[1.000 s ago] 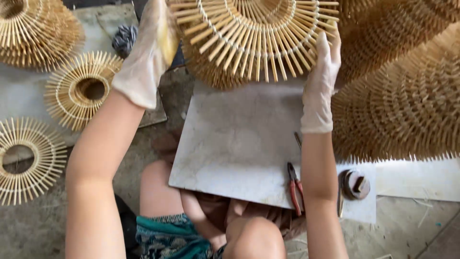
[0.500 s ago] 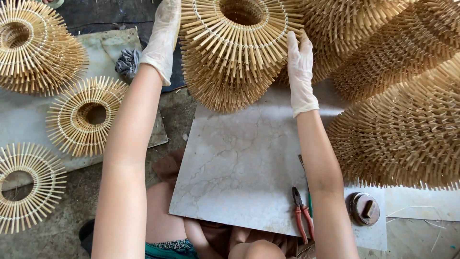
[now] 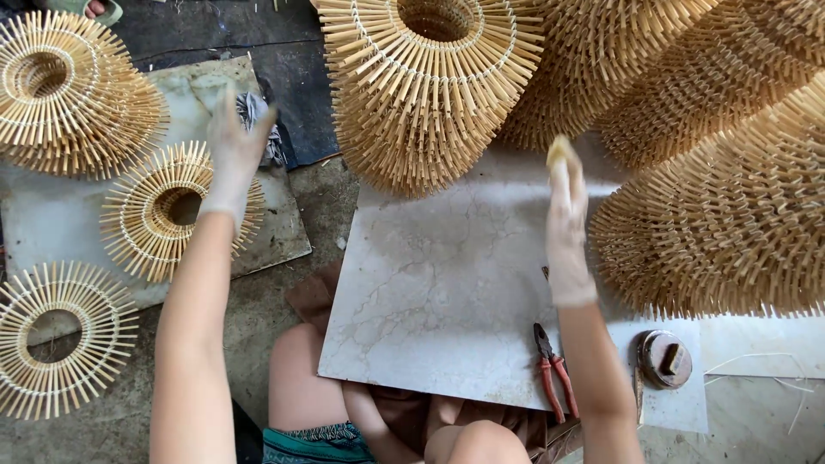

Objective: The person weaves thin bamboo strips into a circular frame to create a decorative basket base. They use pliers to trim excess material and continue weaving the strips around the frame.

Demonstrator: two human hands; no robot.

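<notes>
- Left hand [image 3: 230, 155]: gloved fingers spread, nothing gripped, over bamboo ring [image 3: 176, 210].
- Right hand [image 3: 567, 228]: fingertips pinched on small yellow piece [image 3: 559, 150].
- Ring judged light, stiff, brittle; best gripped at bound inner rim.

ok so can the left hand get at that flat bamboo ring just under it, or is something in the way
Probably yes. The gloved left hand hovers open right above the flat bamboo ring on the grey slab; nothing lies between them, and the domed bamboo stack sits off to the side.
</notes>
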